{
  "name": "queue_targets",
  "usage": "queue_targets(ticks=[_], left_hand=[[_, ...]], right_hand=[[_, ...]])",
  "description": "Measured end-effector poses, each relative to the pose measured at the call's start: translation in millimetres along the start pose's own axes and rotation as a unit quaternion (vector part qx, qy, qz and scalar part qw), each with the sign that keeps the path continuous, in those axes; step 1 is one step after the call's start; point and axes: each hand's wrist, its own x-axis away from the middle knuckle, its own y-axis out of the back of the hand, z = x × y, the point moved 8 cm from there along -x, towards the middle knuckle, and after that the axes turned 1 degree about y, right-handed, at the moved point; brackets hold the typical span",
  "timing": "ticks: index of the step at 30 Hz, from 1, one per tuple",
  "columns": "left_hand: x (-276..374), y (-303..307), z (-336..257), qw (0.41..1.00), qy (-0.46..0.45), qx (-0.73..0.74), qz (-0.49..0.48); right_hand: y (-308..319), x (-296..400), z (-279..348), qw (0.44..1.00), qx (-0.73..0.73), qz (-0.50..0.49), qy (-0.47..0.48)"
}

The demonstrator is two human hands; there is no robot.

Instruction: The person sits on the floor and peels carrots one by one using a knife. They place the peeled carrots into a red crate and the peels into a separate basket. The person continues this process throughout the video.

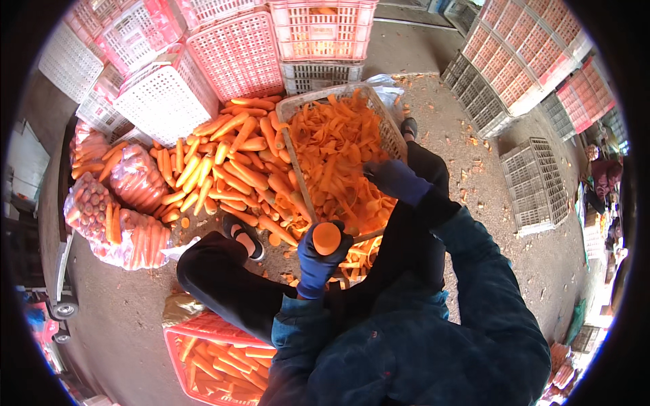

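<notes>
My left hand (320,261), in a blue glove, grips a carrot (326,238) whose blunt orange end faces up at me. It is over the near edge of a plastic crate (297,170) filled with carrot peelings (335,147). Above the right part of these peelings is my right hand (398,180), gloved as well and blurred by motion. Its fingers are curled, but whether they hold a tool cannot be made out. Beside the crate's left wall lies a large heap of whole carrots (238,167).
Bagged carrots (137,177) lie at the left. A red crate of carrots (223,370) stands near my left leg. Stacked crates (233,56) rise behind the heap, with another crate stack (508,66) at the far right. A grey crate (535,185) rests on the floor. Another person (607,175) is at the right rim.
</notes>
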Motion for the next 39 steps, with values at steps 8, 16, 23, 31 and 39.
queue_targets(ticks=[8, 16, 23, 31, 39], left_hand=[[8.1, 16.6, -1.7, 0.996, -0.082, -0.022, -0.028], [2.3, 26.7, 38.8, 0.997, -0.054, 0.005, -0.058], [5.0, 43.8, 39.8, 0.973, -0.098, -0.010, -0.211], [-33.5, -35.8, 51.9, 0.993, -0.045, -0.105, -0.019], [-42.1, -72.3, 65.4, 0.986, -0.029, -0.157, 0.040]], right_hand=[[91.9, 74.4, 140.4, 0.967, -0.100, -0.108, 0.210], [88.2, 82.8, 152.1, 0.979, 0.000, -0.059, 0.197], [-49.9, 62.8, 97.1, 0.791, -0.602, 0.105, 0.011], [-20.2, 98.6, 53.1, 0.510, -0.829, -0.140, -0.180], [2.5, 108.8, 29.7, 0.486, -0.865, -0.125, -0.017]])
